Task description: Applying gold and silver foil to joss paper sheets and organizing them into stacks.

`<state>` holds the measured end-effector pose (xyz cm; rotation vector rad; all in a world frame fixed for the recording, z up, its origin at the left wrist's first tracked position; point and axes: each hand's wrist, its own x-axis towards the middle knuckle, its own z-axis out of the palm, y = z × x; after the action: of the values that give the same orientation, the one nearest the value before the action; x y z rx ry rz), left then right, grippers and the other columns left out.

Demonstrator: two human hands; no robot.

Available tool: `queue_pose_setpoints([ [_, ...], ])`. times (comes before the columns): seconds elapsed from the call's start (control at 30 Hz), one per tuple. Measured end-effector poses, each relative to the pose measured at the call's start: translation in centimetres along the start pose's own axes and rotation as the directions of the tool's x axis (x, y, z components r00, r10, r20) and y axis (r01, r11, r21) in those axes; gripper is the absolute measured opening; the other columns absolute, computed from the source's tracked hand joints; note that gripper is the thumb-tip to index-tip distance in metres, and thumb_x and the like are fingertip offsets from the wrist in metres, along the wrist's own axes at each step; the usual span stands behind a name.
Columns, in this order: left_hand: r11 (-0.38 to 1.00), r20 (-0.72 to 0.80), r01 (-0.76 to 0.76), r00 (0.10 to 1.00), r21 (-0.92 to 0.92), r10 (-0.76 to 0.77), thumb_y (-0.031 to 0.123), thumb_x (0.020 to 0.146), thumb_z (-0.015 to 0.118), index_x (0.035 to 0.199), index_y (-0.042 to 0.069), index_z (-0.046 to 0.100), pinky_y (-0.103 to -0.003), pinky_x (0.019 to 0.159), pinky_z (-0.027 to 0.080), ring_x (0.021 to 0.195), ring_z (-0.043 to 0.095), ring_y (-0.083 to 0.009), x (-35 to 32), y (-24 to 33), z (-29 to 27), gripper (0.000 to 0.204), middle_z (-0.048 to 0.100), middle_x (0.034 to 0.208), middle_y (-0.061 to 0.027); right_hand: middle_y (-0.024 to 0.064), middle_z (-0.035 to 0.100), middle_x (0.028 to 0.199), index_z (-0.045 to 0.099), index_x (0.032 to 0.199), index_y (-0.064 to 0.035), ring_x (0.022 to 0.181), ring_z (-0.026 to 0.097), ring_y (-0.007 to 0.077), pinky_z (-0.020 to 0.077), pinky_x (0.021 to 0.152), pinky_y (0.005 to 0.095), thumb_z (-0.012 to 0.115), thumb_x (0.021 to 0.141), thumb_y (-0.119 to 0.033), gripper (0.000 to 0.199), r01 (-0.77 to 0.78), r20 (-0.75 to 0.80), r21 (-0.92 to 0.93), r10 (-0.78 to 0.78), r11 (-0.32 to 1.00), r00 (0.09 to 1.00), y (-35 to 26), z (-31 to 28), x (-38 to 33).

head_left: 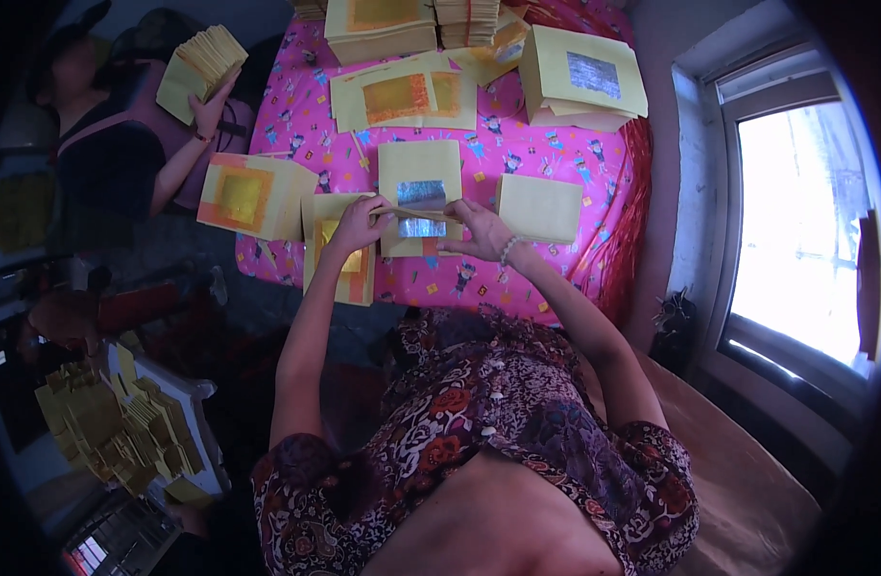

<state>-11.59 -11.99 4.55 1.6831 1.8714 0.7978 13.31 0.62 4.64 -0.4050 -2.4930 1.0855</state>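
Note:
Between my hands, a thin yellowish sheet or small bundle of paper [416, 215] is held nearly edge-on. My left hand [357, 227] is closed on its left end. At the other end are the fingertips of my right hand [482, 232], its thumb lower and apart from them. Just below lies a pale yellow stack of paper with a silver foil square [419, 165]. Under my left wrist is a stack with a gold foil square [358, 261]. A plain pale stack [539, 208] lies right of my right hand.
The pink patterned tabletop [296, 96] also bears a gold-foil stack [243, 197], fanned orange-gold sheets [399, 94] and a tall silver-foil stack [582, 77]. Red strands [632, 202] hang along its right edge. At left, another person's hand [210, 113] holds fanned papers. Folded papers [123, 422] stand lower left.

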Motion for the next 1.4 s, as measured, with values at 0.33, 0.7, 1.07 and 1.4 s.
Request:
queue_pose_setpoints([
  [0.33, 0.941, -0.059, 0.185, 0.976, -0.285, -0.210, 0.026, 0.079, 0.067, 0.103, 0.002, 0.061, -0.033, 0.072, 0.050, 0.084, 0.065, -0.0209, 2.2, -2.4, 0.8, 0.034, 0.067, 0.090, -0.0137, 0.0203, 0.058, 0.084, 0.049, 0.098, 0.0023, 0.071, 0.059, 0.0366, 0.0473, 0.065, 0.0456, 0.057, 0.087, -0.029, 0.034, -0.445, -0.205, -0.023, 0.431, 0.895, 0.879, 3.6, 3.0, 3.2],
  [0.7, 0.921, -0.149, 0.307, 0.926, -0.239, -0.347, 0.029, 0.083, 0.063, 0.099, 0.005, 0.058, -0.035, 0.061, 0.047, 0.067, 0.063, -0.0233, 4.5, -3.7, 2.4, 0.030, 0.065, 0.078, -0.0111, 0.0225, 0.054, 0.082, 0.048, 0.088, 0.0009, 0.073, 0.055, 0.0345, 0.0437, 0.061, 0.0423, 0.057, 0.087, -0.027, 0.029, -0.302, -0.421, 0.136, 0.331, 0.943, 0.844, 3.3, 2.9, 4.6],
  [1.07, 0.900, -0.233, 0.412, 0.870, -0.139, -0.434, 0.035, 0.083, 0.062, 0.085, 0.004, 0.050, -0.042, 0.059, 0.045, 0.064, 0.060, -0.0331, 5.0, -4.1, 3.6, 0.033, 0.059, 0.068, -0.0143, 0.0226, 0.058, 0.084, 0.049, 0.089, 0.0004, 0.074, 0.059, 0.0405, 0.0472, 0.066, 0.0488, 0.057, 0.087, -0.032, 0.034, -0.645, -0.272, 0.018, 0.625, 0.764, 0.732, 4.6, 3.7, 6.0],
  [1.4, 0.847, -0.238, 0.509, 0.813, -0.149, -0.531, 0.034, 0.081, 0.065, 0.085, 0.005, 0.052, -0.039, 0.057, 0.044, 0.057, 0.058, -0.0256, 5.5, -4.5, 4.1, 0.032, 0.058, 0.064, -0.0096, 0.0202, 0.060, 0.077, 0.054, 0.082, -0.0003, 0.074, 0.061, 0.0379, 0.0479, 0.067, 0.0457, 0.059, 0.085, -0.034, 0.034, -0.719, -0.258, 0.010, 0.696, 0.695, 0.670, 4.9, 3.5, 6.7],
])
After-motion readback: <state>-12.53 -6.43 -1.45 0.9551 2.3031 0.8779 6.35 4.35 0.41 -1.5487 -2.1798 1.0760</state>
